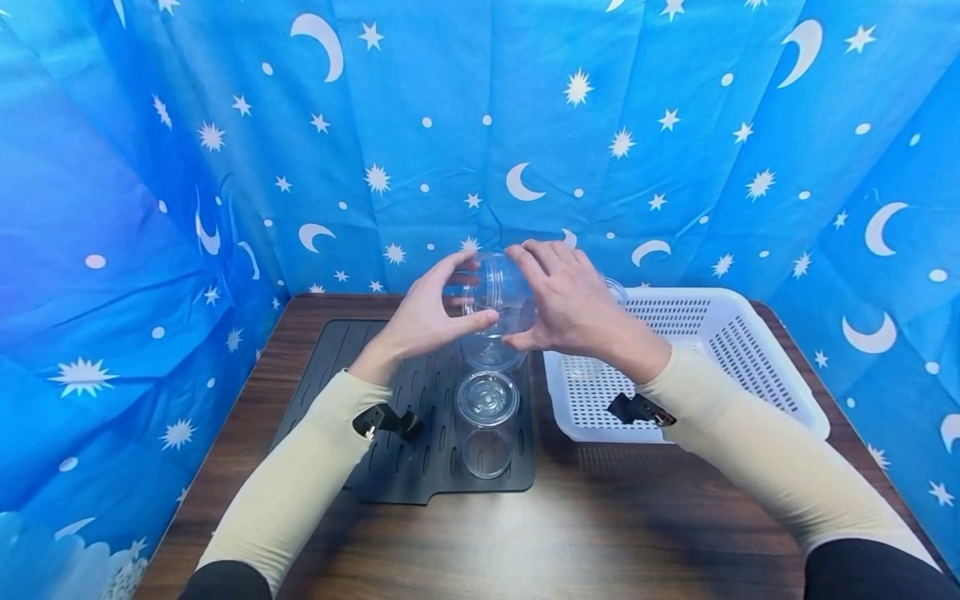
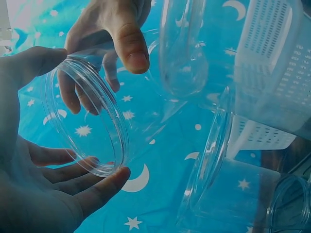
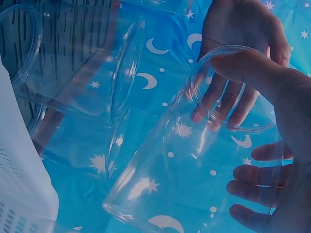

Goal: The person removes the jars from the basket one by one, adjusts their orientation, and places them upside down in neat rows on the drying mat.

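Note:
A clear jar (image 1: 513, 293) lies sideways in the air between the hands, above the back right part of the dark mat. My left hand (image 1: 420, 321) grips its ringed mouth end, thumb on one side and fingers on the other, also in the left wrist view around the ringed end (image 2: 121, 131). My right hand (image 1: 573, 304) holds the jar's body from the right, fingers over the top and thumb below. In the right wrist view its thumb reaches the ringed end of the jar (image 3: 160, 150). Whether a lid sits on that end, I cannot tell.
Several clear containers stand in a row on the dark ribbed mat (image 1: 337, 358), the nearest (image 1: 487, 454) by its front right edge. Right of the mat is a white perforated basket (image 1: 787, 375) with clear containers in or behind it. A blue curtain (image 1: 450, 150) hangs behind the table.

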`<state>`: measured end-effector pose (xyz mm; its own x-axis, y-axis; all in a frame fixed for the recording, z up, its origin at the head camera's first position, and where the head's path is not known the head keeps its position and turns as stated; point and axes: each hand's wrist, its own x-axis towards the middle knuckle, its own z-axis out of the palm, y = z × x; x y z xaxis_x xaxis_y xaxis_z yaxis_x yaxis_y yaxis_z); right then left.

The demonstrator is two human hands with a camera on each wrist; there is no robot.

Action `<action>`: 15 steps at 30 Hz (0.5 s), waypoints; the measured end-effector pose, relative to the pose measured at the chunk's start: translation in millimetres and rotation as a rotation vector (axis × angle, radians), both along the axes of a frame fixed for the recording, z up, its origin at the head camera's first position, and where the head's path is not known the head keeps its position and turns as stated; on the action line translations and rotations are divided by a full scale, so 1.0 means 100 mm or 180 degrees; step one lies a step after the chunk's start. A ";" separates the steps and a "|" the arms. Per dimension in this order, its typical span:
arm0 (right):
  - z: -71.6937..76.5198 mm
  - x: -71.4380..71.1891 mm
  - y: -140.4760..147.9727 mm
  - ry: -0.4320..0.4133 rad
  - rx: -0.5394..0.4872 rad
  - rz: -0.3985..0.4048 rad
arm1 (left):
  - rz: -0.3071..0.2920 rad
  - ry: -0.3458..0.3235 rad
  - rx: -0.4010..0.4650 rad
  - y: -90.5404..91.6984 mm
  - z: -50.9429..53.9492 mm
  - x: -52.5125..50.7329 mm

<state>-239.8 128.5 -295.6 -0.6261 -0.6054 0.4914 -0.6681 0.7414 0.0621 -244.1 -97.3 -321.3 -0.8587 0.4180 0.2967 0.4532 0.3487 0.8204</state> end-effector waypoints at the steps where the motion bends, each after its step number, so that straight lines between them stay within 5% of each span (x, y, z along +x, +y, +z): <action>1: -0.01 0.00 0.00 -0.0016 0.0007 -0.0008 | 0.0018 -0.0008 -0.0007 0.00 0.00 0.00; 15: 0.04 0.03 0.13 -0.0303 0.0007 0.0201 | 0.0083 0.0090 0.0079 -0.05 -0.05 0.02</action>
<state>-236.6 141.8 -291.2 -0.6305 -0.6461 0.4302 -0.7164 0.6976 -0.0023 -242.4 -102.5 -326.4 -0.8602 0.3877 0.3311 0.4674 0.3403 0.8159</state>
